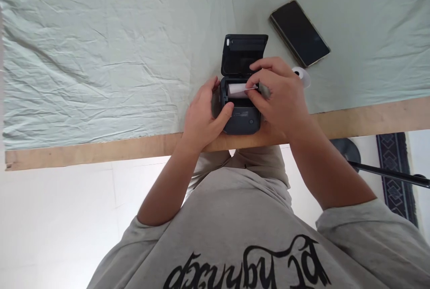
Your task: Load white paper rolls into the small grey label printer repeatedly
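A small dark printer (242,121) sits near the table's front edge with its lid (244,51) flipped open away from me. A white paper roll (235,90) lies in its open bay. My left hand (201,116) grips the printer's left side, thumb on its front. My right hand (280,96) pinches the loose end of the paper roll between thumb and fingers over the bay.
A black phone (299,32) lies face up to the right behind the printer. Another white paper roll (302,75) sits just behind my right hand. A wrinkled pale green cloth (101,56) covers the table, whose wooden edge (83,152) shows in front.
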Available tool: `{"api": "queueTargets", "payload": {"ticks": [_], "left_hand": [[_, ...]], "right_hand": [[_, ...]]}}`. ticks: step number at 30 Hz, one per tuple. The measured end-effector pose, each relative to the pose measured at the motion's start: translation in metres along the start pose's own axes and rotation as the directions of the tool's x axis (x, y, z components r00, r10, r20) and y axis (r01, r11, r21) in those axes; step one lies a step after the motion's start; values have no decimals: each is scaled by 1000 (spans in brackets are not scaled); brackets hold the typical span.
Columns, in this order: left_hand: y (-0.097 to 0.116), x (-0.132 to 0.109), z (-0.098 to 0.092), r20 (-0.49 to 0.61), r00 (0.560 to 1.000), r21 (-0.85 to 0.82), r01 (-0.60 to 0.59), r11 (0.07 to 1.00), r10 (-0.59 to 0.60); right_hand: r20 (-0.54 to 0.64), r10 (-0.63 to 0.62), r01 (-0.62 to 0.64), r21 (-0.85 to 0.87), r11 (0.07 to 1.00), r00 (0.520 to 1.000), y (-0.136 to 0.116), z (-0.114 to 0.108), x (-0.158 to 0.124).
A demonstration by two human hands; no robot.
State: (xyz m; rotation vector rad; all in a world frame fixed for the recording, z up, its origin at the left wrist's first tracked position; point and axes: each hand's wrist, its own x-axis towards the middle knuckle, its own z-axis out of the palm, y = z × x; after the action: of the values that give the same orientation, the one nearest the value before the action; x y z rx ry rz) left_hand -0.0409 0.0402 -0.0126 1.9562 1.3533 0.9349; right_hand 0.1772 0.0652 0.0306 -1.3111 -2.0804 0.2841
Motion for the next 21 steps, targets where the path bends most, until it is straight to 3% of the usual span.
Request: {"api": "queueTargets", "payload": {"ticks": [5, 10, 14, 21], "left_hand": [[-2, 1, -1, 15, 1000, -68, 19, 997, -18], [4, 14, -10, 28, 995, -260, 98, 961, -94], [15, 34, -15, 46, 988, -336, 157, 929, -151], [25, 66, -6, -13, 982, -530, 151, 835, -186]], "right_hand": [[-66, -81, 84, 43, 996, 995, -9, -1, -16], [-158, -128, 139, 58, 989, 979, -21, 4, -43], [-209, -52, 63, 44, 997, 977, -25, 11, -64], [-124, 39, -7, 247, 969, 991, -22, 12, -74]]}}
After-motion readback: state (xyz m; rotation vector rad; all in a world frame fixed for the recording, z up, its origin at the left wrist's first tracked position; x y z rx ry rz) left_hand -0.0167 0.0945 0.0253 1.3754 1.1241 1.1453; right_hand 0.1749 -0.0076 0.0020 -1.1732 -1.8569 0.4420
